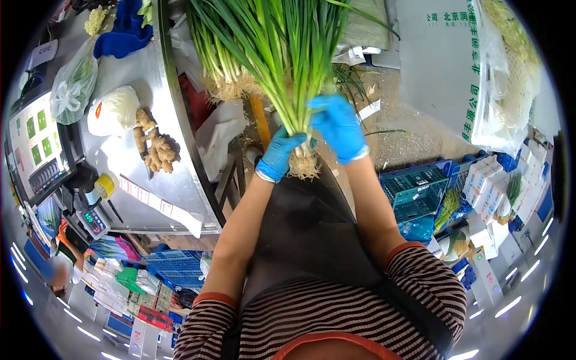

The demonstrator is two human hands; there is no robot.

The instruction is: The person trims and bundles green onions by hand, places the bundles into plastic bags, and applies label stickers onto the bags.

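My left hand [281, 156], in a blue glove, is closed around the lower stalks of a bunch of green onions [286, 78]. The bunch's pale roots [303, 164] hang below the fist, and its long green leaves run up past the top of the view. Close to the right side of the stalks is my right hand [339, 127], also gloved in blue. Its fingers point toward the bunch but are smeared by motion, so whether they grip anything is unclear. Behind, more green onions [225, 72] lie with their roots toward me.
On the left, a metal counter [129, 198] bears ginger [159, 153], plastic bags, a label strip [159, 204] and a screen [36, 144]. A green crate [414, 192] stands on the right. Grey sheeting with green print [438, 78] is at upper right. Scraps litter the floor [414, 120].
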